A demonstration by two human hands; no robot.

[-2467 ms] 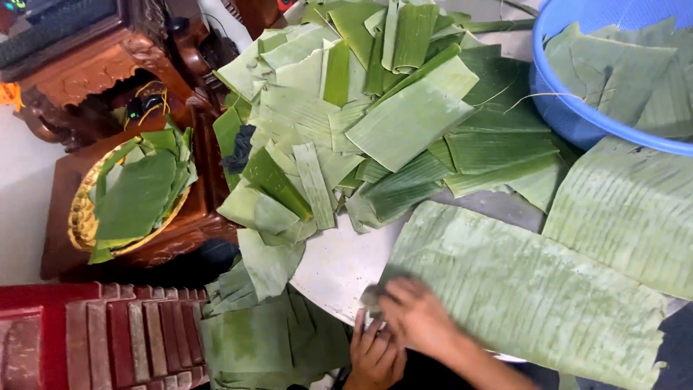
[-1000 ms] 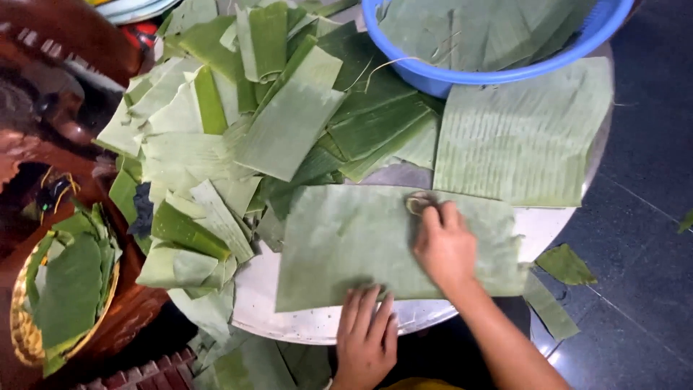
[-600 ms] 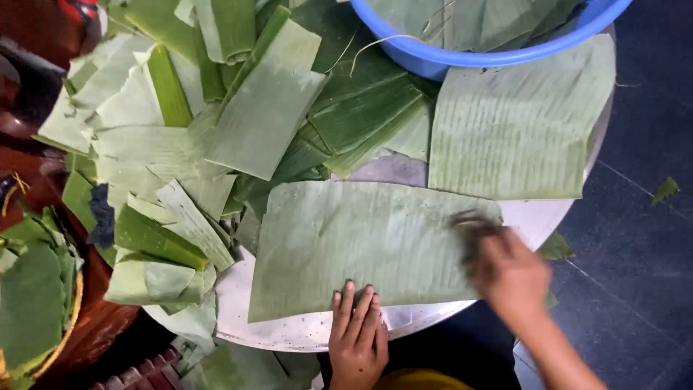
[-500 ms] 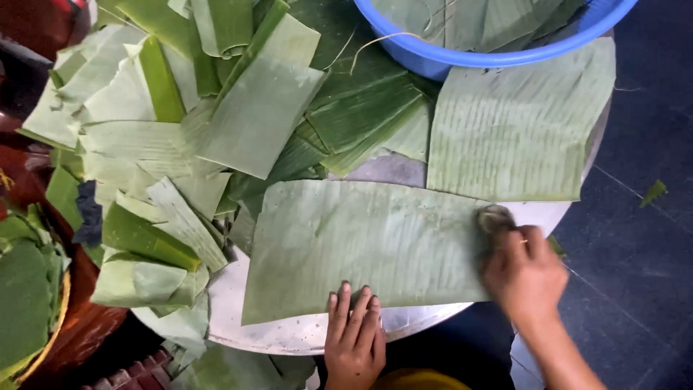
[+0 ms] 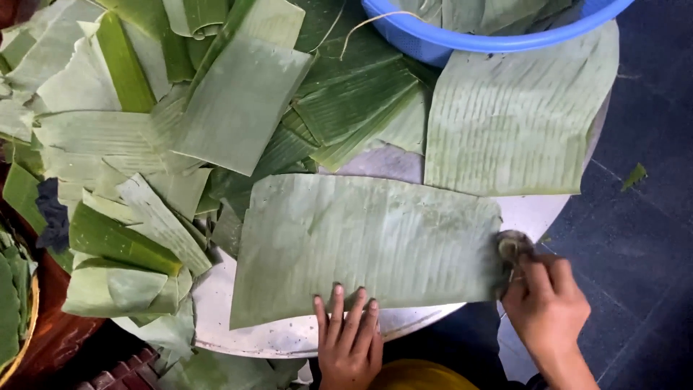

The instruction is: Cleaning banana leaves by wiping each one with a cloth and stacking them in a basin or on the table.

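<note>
A large pale green banana leaf sheet (image 5: 368, 245) lies flat on a round white table (image 5: 238, 332). My left hand (image 5: 350, 339) presses flat on the leaf's near edge, fingers spread. My right hand (image 5: 545, 307) is closed around a small grey-brown wad of cloth (image 5: 511, 247) at the leaf's right end, over the table's rim.
A second big leaf sheet (image 5: 516, 115) lies behind, partly under a blue plastic basin (image 5: 462, 40) filled with leaves. A heap of cut and folded leaf pieces (image 5: 144, 130) covers the left of the table. A basket of leaves (image 5: 11, 303) sits far left. Dark floor (image 5: 642, 217) lies to the right.
My right hand has swept the cloth wad rightward across the leaf, from its middle to its right end. My left hand has stayed pressed on the near edge.
</note>
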